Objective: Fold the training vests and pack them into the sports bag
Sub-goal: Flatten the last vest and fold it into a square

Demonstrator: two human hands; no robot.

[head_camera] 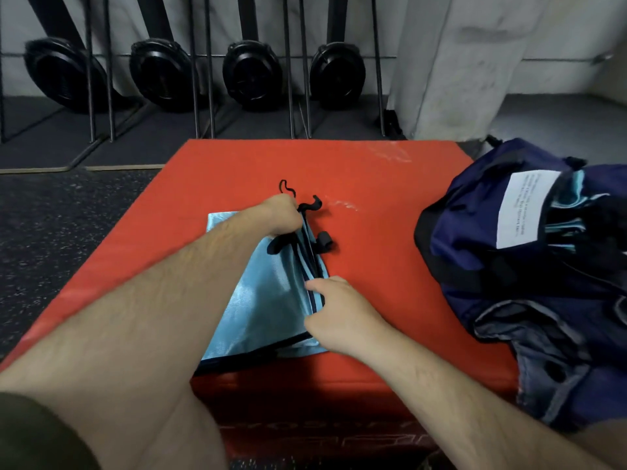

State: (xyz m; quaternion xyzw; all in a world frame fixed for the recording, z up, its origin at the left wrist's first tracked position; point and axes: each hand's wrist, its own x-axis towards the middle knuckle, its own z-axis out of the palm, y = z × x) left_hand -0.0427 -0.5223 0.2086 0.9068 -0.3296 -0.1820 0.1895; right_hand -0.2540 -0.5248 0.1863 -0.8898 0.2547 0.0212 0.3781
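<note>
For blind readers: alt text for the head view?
A person's left hand and right hand grip the dark-trimmed edge of a light blue vest on a red mat; a navy sports bag lies open alongside.

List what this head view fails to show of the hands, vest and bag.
Head view: the left hand hides its own fingertips, tucked under its knuckles on the vest.
The left forearm covers the vest's left part.
The sports bag is cut off by the right edge.
The white label has blurred print.

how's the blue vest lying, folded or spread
Folded: the vest lies doubled on the mat, dark edges stacked at its right, where the left hand and right hand grip it.
</note>
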